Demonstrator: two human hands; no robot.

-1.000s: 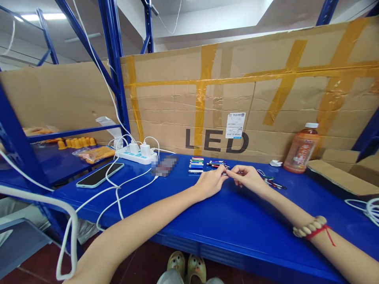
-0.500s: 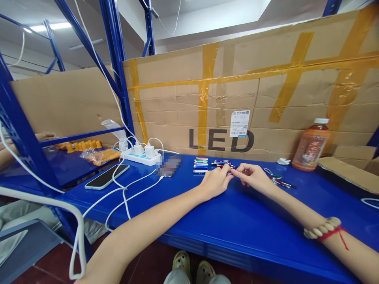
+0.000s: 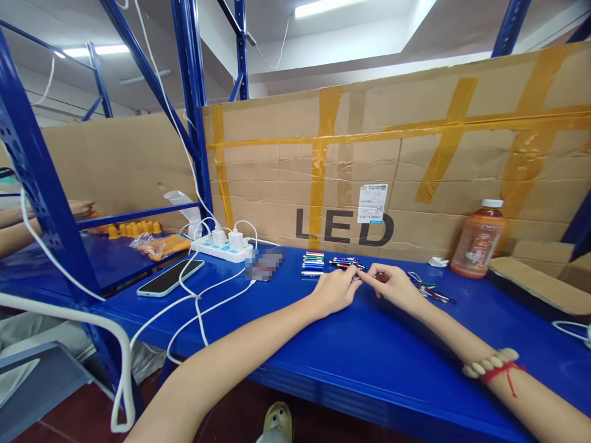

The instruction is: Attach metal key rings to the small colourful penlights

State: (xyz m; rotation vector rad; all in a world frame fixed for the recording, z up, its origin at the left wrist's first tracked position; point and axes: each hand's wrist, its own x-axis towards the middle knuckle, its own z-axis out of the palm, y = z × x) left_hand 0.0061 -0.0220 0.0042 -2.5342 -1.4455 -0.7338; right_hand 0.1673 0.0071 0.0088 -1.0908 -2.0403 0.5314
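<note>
My left hand and my right hand meet above the blue table, fingertips pinched together. Between them is a slim pen-like piece, mostly hidden by the fingers. Just left of my left hand, a row of short coloured pen barrels lies side by side. Behind my fingers is a loose group of dark and blue pens. More thin pen-like pieces, dark, red and green, lie scattered to the right of my right hand.
An orange drink bottle stands at the back right beside an open cardboard box. On the left are a phone, a white power strip and loose white cables. Taped cardboard walls the back edge. Another person's arm shows far left.
The view has tilted slightly upward and shifted. My hands stay together in nearly the same place, with the right hand's fingers a little closer over the left.
</note>
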